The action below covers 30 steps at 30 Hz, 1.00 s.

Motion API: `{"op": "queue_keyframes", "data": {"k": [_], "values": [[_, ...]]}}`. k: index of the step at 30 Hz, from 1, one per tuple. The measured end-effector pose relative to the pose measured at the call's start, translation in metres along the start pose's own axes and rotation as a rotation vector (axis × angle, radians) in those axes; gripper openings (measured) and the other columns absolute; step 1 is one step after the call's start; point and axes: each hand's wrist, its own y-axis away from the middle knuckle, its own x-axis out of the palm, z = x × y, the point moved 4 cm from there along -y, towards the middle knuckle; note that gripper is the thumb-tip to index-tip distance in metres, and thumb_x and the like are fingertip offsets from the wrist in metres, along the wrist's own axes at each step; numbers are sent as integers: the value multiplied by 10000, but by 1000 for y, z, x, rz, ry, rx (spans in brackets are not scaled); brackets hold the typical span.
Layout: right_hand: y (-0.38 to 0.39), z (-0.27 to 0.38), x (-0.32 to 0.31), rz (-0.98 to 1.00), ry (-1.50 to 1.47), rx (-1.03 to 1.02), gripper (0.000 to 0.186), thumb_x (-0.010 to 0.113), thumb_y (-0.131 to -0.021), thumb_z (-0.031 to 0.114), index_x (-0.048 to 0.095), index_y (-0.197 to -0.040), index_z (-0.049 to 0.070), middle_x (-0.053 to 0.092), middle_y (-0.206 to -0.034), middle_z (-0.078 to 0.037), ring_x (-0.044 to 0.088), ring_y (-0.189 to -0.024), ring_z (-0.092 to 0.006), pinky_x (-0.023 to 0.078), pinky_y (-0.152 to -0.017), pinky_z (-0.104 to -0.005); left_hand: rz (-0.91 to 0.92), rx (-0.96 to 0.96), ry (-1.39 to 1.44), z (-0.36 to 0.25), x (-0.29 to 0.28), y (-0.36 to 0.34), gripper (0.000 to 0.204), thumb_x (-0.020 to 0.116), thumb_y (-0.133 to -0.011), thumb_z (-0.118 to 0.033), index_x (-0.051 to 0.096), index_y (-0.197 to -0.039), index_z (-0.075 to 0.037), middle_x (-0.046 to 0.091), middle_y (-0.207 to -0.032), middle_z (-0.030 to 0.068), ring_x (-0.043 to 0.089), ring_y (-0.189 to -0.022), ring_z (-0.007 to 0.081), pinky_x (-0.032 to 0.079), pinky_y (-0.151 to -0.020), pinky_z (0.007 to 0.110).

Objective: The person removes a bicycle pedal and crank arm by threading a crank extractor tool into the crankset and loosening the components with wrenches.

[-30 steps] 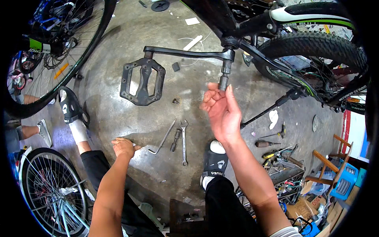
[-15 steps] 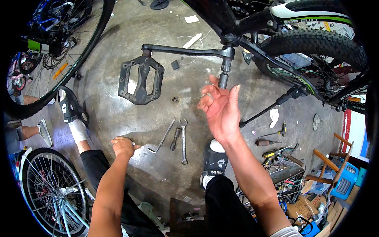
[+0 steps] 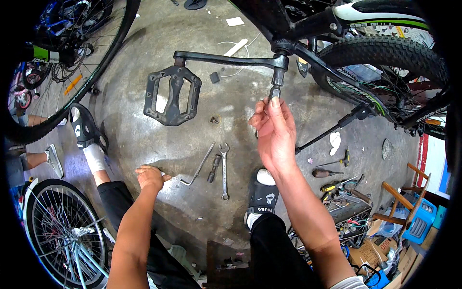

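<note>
A metal crank puller [image 3: 278, 78] sticks out of the hub end of a black crank arm [image 3: 231, 60] on the bicycle. My right hand [image 3: 278, 132] pinches the puller's lower end between thumb and fingers. At the crank's other end hangs a black platform pedal [image 3: 173, 96]. Lower left, beside my leg, my left hand [image 3: 151, 177] is closed with curled fingers; what it holds, if anything, cannot be made out. Between my feet a hex key [image 3: 198, 166], a dark cylindrical tool [image 3: 214, 168] and a combination wrench [image 3: 224, 172] lie on the concrete floor.
The bicycle's kickstand [image 3: 332, 130] and rear tire [image 3: 385, 62] are on the right. Screwdrivers [image 3: 327, 173] and a heap of tools [image 3: 349, 207] lie lower right, near a wooden stool [image 3: 402, 197]. Other bicycle wheels [image 3: 65, 236] stand left. Small bolts [image 3: 214, 120] lie mid-floor.
My right hand has gone from loosely spread fingers below the crank puller to a pinch on its end. The left hand stays about where it was.
</note>
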Motion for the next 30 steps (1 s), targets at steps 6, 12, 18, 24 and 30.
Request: {"op": "queue_keyframes", "data": {"k": [6,12,18,24,30], "values": [[-1,2,4,92,-107,71,444,439,-1080,431,608,-1171,30,665,-924,-76,602,-822,-148,471,-790,-304,10,-10,-39,-4,-7,8,1289,718,-791,-680,127,-1462,249,291,-1484,469,558,-1303,408,515,-1017,372],[2,3,12,72,-150,101,360,501,-1067,392,592,-1136,51,653,-934,-71,597,-827,-140,472,-780,-307,3,-9,-35,-4,-9,9,1300,730,-778,-680,125,-1468,241,286,-1489,468,548,-1314,407,511,-1024,381],[-2,8,10,18,-42,-28,223,589,-1041,307,547,-1045,88,624,-934,-56,583,-787,-138,476,-766,-302,-6,-12,-26,-4,-8,8,1296,747,-773,-663,129,-1470,239,281,-1484,476,543,-1315,420,510,-1026,386],[-1,7,9,0,17,-40,233,602,-1035,303,544,-1026,78,625,-914,-55,577,-773,-135,486,-752,-299,14,-5,3,-2,-6,7,1334,766,-749,-668,119,-1455,261,267,-1479,492,501,-1347,441,469,-1073,385],[-3,14,2,-18,208,-109,280,606,-1030,321,567,-1045,44,636,-895,-58,584,-786,-135,488,-758,-292,7,-15,4,-4,-12,11,1298,758,-775,-649,121,-1462,250,277,-1492,468,528,-1332,416,500,-1040,386]]}}
